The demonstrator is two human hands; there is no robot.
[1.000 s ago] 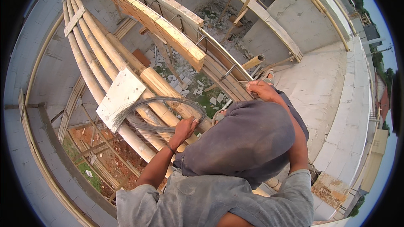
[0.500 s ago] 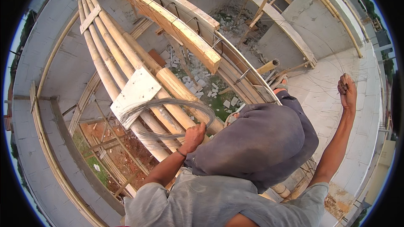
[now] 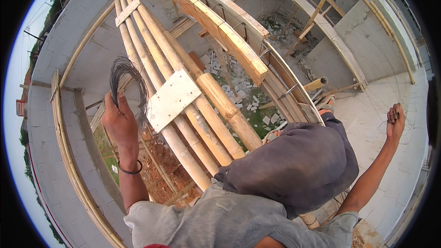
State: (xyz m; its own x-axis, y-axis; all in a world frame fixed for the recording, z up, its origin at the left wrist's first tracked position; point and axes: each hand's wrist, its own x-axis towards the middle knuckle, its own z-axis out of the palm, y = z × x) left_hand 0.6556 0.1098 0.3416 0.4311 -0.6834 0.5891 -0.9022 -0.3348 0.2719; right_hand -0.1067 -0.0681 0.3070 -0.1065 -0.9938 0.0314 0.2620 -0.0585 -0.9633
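Raised off to the left, my left hand [image 3: 120, 120] is closed on a bent bundle of thin dark tie wire [image 3: 125, 68]. The wire arches up from my fingers, and its loose end hangs beside the bamboo poles. Far to the right, my outstretched right hand [image 3: 394, 123] has its fingers curled around thin wire strands, which fan out faintly against the pale wall. Several bamboo poles [image 3: 173, 138] run away from me, joined by a pale board [image 3: 174, 98] near my left hand.
My bent knee [image 3: 294, 160] lies over the poles' near end. A curved timber form [image 3: 220, 32] with steel rods beside it stands ahead. Far below, broken blocks [image 3: 248, 103] litter the ground. A grey block wall [image 3: 50, 156] and bamboo rails bound the left.
My left hand has lifted the wire bundle off the bamboo poles and carried it up and left. My right hand sits somewhat lower and further right, still closed. The view has shifted.
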